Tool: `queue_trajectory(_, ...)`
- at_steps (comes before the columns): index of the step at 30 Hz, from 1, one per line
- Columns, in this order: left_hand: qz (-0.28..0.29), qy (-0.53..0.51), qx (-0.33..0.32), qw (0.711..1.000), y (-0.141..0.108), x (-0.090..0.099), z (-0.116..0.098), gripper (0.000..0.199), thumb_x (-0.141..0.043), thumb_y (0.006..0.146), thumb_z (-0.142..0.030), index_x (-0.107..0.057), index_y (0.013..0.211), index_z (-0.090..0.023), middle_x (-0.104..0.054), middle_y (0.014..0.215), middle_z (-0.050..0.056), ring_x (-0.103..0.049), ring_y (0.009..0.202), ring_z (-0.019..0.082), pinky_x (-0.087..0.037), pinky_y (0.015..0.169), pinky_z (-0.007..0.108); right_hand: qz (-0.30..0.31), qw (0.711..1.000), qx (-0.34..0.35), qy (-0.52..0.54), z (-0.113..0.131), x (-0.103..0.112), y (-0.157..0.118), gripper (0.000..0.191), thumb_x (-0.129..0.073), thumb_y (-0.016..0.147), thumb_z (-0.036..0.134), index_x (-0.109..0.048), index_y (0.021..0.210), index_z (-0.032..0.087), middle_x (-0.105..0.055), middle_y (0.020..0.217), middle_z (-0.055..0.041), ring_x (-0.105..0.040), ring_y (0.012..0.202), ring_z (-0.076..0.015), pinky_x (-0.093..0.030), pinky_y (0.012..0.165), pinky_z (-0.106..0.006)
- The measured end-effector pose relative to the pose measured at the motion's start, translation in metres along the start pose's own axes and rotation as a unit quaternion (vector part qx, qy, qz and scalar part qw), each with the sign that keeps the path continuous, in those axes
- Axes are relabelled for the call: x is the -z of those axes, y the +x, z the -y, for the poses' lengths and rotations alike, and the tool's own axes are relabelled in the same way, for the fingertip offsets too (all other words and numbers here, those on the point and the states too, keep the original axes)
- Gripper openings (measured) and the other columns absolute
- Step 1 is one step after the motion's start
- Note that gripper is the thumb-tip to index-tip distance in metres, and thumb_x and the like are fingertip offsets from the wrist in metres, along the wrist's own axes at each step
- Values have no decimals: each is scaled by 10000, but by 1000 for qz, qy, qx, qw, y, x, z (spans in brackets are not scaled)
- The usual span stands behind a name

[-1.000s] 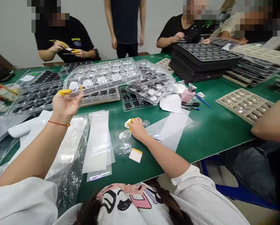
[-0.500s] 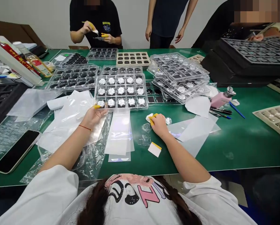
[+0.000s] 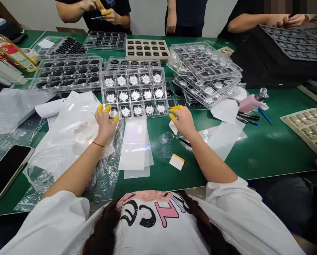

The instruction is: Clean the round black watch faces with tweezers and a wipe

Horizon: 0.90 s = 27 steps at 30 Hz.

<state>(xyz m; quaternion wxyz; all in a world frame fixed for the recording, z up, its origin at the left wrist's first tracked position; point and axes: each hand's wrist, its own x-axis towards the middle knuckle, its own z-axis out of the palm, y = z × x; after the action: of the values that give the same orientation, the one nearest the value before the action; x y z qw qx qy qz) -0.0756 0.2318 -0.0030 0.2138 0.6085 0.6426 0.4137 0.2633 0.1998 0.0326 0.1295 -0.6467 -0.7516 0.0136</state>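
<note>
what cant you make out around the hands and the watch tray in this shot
Head view, the only one:
Watch dial markings in the clear blister tray: too small, with glare on the plastic.
Bottom-left dial: partly hidden by the left hand and its yellow finger cots.
Thin black tool: one end hidden by the right forearm.
Phone: cut off by the left edge.

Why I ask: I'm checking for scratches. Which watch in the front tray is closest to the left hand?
The leftmost watch in the front row of the clear tray: yellow finger cots on the left hand flank it, and the others lie farther off.
</note>
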Motion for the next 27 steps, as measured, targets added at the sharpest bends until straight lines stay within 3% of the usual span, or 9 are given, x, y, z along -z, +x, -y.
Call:
queue_trajectory(5, 40, 49, -81, 995, -19, 14, -13, 557, -646, 801, -271, -527, 1344, -232, -279, 1604, 151, -77, 1571, 342, -58, 1291, 535, 63, 997, 39, -9, 23, -3, 62, 280, -568, 933, 173, -685, 1182, 122, -654, 1192, -155, -547, 1100, -298, -445, 949, -423)
queue_trajectory(8, 89, 27, -106, 990, -43, 27, -29, 505, -642, 810, -300, -568, 1309, -272, -364, 1567, 117, -125, 1564, 332, -64, 1292, 548, 81, 996, 29, -27, 29, -11, 78, 241, -613, 877, 121, -685, 1100, 69, -623, 1157, -199, -543, 1070, -314, -449, 917, -443)
queue_trajectory(11, 170, -111, -19, 979, -71, 33, -47, 446, -703, 785, -333, -625, 1222, -287, -446, 1512, 96, -219, 1539, 309, -69, 1304, 503, 67, 997, 17, -38, 31, -4, 72, 185, -593, 879, 110, -696, 1027, 65, -601, 1125, -194, -531, 1084, -319, -445, 909, -451)
queue_trajectory(14, 269, -238, 83, 930, -93, 26, -62, 463, -718, 807, -455, -618, 1221, -275, -595, 1318, 128, -554, 1277, 311, -329, 1202, 549, 40, 995, 16, 86, 38, 11, 42, 162, -647, 884, 195, -708, 1015, 123, -609, 976, -101, -571, 944, -244, -477, 827, -384)
queue_trajectory(17, 358, -296, 125, 877, -105, 11, -73, 540, -581, 874, -635, -594, 1246, -244, -679, 977, 106, -675, 811, 234, -565, 873, 514, 72, 928, 70, 359, 52, 18, -1, 184, -696, 845, 286, -707, 1006, 198, -602, 882, -17, -550, 752, -149, -501, 715, -306)
queue_trajectory(20, 408, -344, 139, 834, -111, -3, -81, 540, -556, 878, -669, -607, 1185, -227, -632, 807, 50, -588, 601, 157, -574, 674, 411, 142, 849, 105, 498, 63, 14, -38, 146, -657, 828, 283, -714, 946, 219, -633, 937, -14, -602, 817, -140, -542, 779, -312)
queue_trajectory(24, 382, -356, 121, 844, -121, -15, -84, 598, -720, 840, -490, -499, 1361, -296, -625, 855, 26, -581, 653, 149, -551, 657, 342, 170, 758, -31, 629, 69, 4, -61, 243, -653, 841, 372, -677, 1019, 208, -691, 910, -14, -656, 792, -134, -575, 792, -331)
queue_trajectory(25, 372, -353, 116, 850, -123, -16, -83, 653, -739, 834, -452, -460, 1408, -314, -634, 890, 31, -593, 686, 160, -551, 671, 343, 171, 748, -58, 639, 69, 2, -64, 264, -683, 824, 388, -670, 1013, 205, -698, 885, -11, -657, 767, -135, -578, 771, -327)
queue_trajectory(27, 369, -343, 100, 858, -128, -18, -81, 746, -759, 826, -403, -400, 1476, -331, -647, 983, 54, -620, 756, 184, -565, 725, 366, 165, 761, -83, 622, 72, 0, -69, 252, -728, 790, 372, -676, 969, 202, -704, 870, -14, -662, 756, -142, -576, 748, -324)
